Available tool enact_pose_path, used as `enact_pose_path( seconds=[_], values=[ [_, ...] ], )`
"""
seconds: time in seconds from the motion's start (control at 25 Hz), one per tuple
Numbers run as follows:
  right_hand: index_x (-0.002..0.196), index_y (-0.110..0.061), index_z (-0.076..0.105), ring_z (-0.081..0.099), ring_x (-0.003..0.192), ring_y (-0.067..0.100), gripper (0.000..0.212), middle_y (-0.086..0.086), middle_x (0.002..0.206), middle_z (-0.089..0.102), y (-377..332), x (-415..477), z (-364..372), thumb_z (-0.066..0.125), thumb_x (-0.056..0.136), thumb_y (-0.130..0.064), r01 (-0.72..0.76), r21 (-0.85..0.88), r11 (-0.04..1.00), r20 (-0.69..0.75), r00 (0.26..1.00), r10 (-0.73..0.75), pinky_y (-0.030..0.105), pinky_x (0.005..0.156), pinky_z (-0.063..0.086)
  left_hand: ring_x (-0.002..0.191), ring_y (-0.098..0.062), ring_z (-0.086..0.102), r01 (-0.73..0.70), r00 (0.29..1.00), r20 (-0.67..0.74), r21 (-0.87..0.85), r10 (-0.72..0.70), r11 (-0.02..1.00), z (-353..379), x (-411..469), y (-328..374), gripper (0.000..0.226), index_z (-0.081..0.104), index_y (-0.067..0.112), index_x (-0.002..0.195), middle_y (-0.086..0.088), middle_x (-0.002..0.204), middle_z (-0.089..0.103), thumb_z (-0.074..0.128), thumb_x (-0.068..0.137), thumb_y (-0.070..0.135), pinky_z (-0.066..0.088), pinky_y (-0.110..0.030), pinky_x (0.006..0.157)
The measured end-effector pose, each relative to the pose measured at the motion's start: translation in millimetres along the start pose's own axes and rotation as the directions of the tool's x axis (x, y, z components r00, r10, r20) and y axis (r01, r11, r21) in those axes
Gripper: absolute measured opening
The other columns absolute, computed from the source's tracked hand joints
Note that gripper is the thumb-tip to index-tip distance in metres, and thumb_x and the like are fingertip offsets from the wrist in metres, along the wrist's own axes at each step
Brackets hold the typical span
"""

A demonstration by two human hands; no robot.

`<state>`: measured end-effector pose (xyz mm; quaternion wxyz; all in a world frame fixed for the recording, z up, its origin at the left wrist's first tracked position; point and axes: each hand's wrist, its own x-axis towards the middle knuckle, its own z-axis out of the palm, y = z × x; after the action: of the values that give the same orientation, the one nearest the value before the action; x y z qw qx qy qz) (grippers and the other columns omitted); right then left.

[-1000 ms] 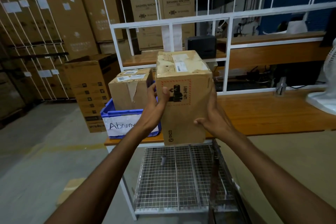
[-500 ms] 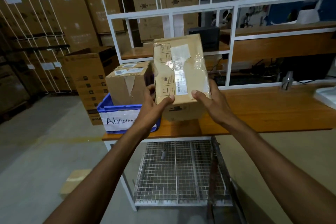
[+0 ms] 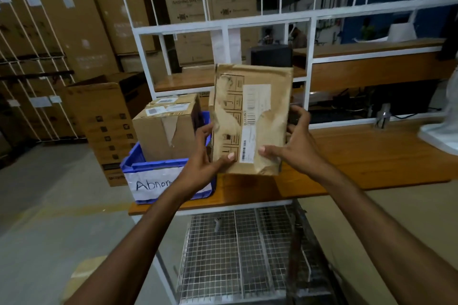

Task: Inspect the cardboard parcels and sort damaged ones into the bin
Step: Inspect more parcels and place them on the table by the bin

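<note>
Above wooden workbench point(image 3: 371, 156), left hand point(image 3: 200, 166) and right hand point(image 3: 295, 148) grasp 1 creased brown cardboard parcel point(image 3: 270, 131); blue plastic bin point(image 3: 138, 163) at 9 o'clock.

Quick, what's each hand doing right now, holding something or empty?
Left hand: holding the cardboard parcel at its lower left edge, thumb on the front.
Right hand: holding the same parcel by its right side.

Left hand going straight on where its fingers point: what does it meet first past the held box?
Probably the right wall of the blue bin, beside the taped parcel in it; depth is unclear. The left hand grips the held parcel.
</note>
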<state>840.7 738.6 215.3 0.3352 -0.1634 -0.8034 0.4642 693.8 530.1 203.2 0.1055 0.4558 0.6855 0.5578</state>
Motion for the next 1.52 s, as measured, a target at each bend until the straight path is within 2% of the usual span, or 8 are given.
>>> enact_pose_path(
  seconds=[0.12, 0.48, 0.72, 0.88, 1.12, 1.24, 1.4, 1.52],
  values=[
    [0.156, -0.041, -0.003, 0.051, 0.134, 0.016, 0.138, -0.004, 0.157, 0.041, -6.3, 18.2, 3.2, 0.098, 0.061, -0.042, -0.013, 0.022, 1.0, -0.056, 0.998, 0.014, 0.052, 0.107, 0.051, 0.131, 0.014, 0.052, -0.099, 0.985, 0.146, 0.083, 0.086, 0.992, -18.3, 16.7, -7.9, 0.072, 0.028, 0.023, 0.153, 0.014, 0.147, 0.046, 0.071, 0.097, 0.006, 0.054, -0.013, 0.091],
    [0.15, -0.024, 0.018, 0.065, 0.118, 0.001, 0.091, -0.007, 0.142, 0.052, -0.9, 31.1, 36.0, 0.08, 0.085, -0.039, 0.057, 0.242, 0.969, -0.247, 0.969, 0.004, 0.04, 0.092, 0.062, 0.156, -0.003, 0.025, -0.256, 0.967, -0.024, -0.061, 0.255, 0.965, -12.2, 44.0, -38.9, 0.074, 0.028, 0.041, 0.164, 0.027, 0.168, 0.018, 0.067, 0.101, 0.03, 0.049, -0.046, 0.115],
    [0.16, -0.045, -0.004, 0.026, 0.148, 0.017, 0.145, 0.003, 0.166, 0.016, -27.6, 54.0, 3.0, 0.101, 0.06, -0.029, 0.073, -0.217, 0.973, -0.31, 0.94, -0.14, 0.045, 0.118, 0.036, 0.154, -0.008, 0.031, -0.296, 0.955, -0.022, -0.056, 0.296, 0.953, -13.5, 54.8, -53.5, 0.062, 0.037, 0.026, 0.162, 0.009, 0.167, 0.029, 0.06, 0.106, 0.015, 0.052, -0.039, 0.112],
    [0.143, -0.048, 0.034, 0.028, 0.141, 0.03, 0.089, -0.002, 0.146, 0.028, -29.7, 63.1, -4.4, 0.071, 0.07, -0.083, 0.0, -0.361, 0.933, -0.286, 0.952, -0.111, 0.053, 0.112, 0.042, 0.152, -0.005, 0.032, -0.403, 0.915, 0.034, 0.014, 0.403, 0.915, -10.5, 61.1, -47.4, 0.057, 0.039, 0.016, 0.161, 0.0, 0.165, 0.032, 0.057, 0.107, 0.009, 0.048, -0.022, 0.111],
    [0.11, -0.028, 0.056, 0.04, 0.123, 0.023, 0.064, -0.002, 0.119, 0.048, -37.0, 68.8, 26.6, 0.065, 0.078, -0.082, -0.08, -0.213, 0.974, -0.596, 0.8, -0.065, 0.03, 0.08, 0.044, 0.126, -0.004, 0.052, -0.29, 0.885, -0.325, 0.178, 0.334, 0.94, 9.0, 73.0, -38.3, 0.066, 0.059, 0.031, 0.141, 0.012, 0.139, 0.053, 0.085, 0.083, 0.048, 0.056, -0.028, 0.091],
    [0.111, -0.026, 0.057, 0.041, 0.12, 0.02, 0.06, -0.004, 0.118, 0.047, -25.8, 54.6, 41.9, 0.067, 0.08, -0.078, -0.079, -0.165, 0.983, -0.65, 0.759, -0.048, 0.037, 0.088, 0.05, 0.121, -0.008, 0.054, -0.225, 0.881, -0.355, 0.266, 0.312, 0.937, 12.3, 72.6, -40.0, 0.063, 0.061, 0.033, 0.138, 0.013, 0.135, 0.053, 0.086, 0.082, 0.049, 0.058, -0.039, 0.086],
    [0.13, -0.027, 0.046, 0.038, 0.129, 0.02, 0.078, -0.009, 0.123, 0.044, -25.8, 46.3, 28.7, 0.082, 0.072, -0.066, -0.102, -0.262, 0.96, -0.505, 0.862, -0.047, 0.038, 0.09, 0.047, 0.122, -0.008, 0.049, -0.231, 0.912, -0.232, 0.389, 0.337, 0.892, -0.8, 77.2, -39.6, 0.073, 0.054, 0.031, 0.144, 0.005, 0.144, 0.051, 0.084, 0.081, 0.053, 0.054, -0.034, 0.082],
    [0.143, -0.032, 0.031, 0.045, 0.134, 0.027, 0.107, -0.004, 0.139, 0.052, -31.0, 46.1, 8.0, 0.093, 0.06, -0.059, -0.112, -0.439, 0.891, -0.351, 0.935, -0.056, 0.058, 0.106, 0.043, 0.128, -0.013, 0.046, -0.321, 0.923, -0.024, 0.5, 0.384, 0.804, -16.1, 81.9, -34.1, 0.087, 0.041, 0.032, 0.156, 0.001, 0.155, 0.041, 0.08, 0.083, 0.058, 0.051, -0.031, 0.083]
  ],
)
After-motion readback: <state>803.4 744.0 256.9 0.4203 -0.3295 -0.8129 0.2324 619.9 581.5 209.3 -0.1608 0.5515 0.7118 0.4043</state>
